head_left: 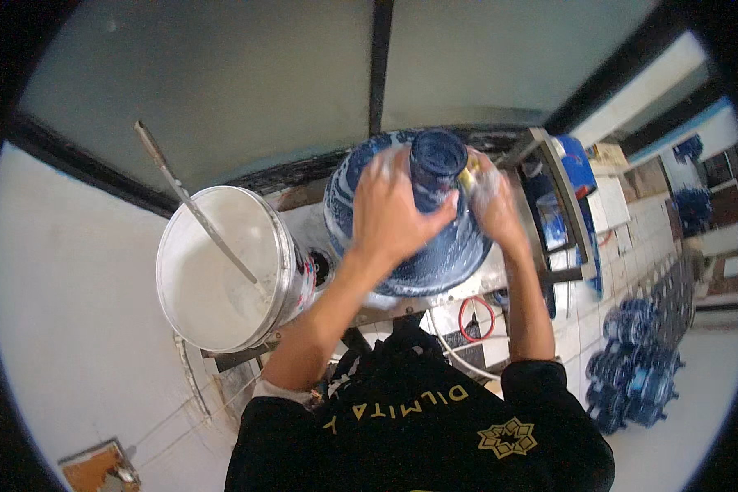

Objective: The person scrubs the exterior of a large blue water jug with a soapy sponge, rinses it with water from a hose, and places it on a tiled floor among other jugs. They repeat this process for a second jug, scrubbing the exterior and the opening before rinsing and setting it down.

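Note:
A large blue water jug (439, 266) stands upright on a bench, its neck up and white suds smeared over its shoulder. My left hand (389, 209) grips the jug by its shoulder beside the neck, the thumb stretched across the front. At the right of the neck, my right hand (494, 201) is closed on a soapy yellow sponge (468, 177), pressed against the jug. Foam coats the right fingers and partly hides the sponge. The left fingertips are covered in suds too.
Left of the jug stands a white bucket (283, 287) with a long stick (197, 213) leaning in it. A metal frame (562, 201) rises close on the right. Behind is a glass panel (213, 90). Several blue jugs (631, 369) are piled on the floor at right, and a red hose (492, 316) lies below.

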`<state>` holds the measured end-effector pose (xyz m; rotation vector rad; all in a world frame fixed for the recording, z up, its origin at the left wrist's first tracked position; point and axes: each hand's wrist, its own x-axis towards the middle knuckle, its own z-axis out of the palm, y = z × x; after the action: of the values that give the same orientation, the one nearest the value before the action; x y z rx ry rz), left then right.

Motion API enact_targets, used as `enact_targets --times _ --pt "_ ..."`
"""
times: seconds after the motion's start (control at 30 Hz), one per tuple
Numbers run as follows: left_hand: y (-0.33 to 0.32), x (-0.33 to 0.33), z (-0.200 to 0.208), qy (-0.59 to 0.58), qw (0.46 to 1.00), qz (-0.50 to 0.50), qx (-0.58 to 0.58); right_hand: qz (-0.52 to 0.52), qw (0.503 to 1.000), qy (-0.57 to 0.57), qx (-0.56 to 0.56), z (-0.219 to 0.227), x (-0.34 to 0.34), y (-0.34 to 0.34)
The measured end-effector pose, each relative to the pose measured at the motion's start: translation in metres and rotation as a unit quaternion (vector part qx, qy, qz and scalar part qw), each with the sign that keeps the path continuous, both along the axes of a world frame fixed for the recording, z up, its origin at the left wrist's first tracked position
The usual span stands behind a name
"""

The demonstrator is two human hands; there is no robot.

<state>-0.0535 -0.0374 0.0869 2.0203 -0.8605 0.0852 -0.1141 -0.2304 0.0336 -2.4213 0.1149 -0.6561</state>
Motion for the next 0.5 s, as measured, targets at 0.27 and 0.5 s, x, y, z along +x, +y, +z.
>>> enact_targets --times 0.27,0.5 --pt "-0.006 -0.052 -0.018 0.002 0.988 0.151 -0.011 0.421 0.888 0.153 0.101 0.016 0.149 0.007" --pt "0.0 -0.062 -0.026 -0.066 0.974 0.202 -0.075 0.804 0.515 0.296 -0.023 0.035 0.166 0.123"
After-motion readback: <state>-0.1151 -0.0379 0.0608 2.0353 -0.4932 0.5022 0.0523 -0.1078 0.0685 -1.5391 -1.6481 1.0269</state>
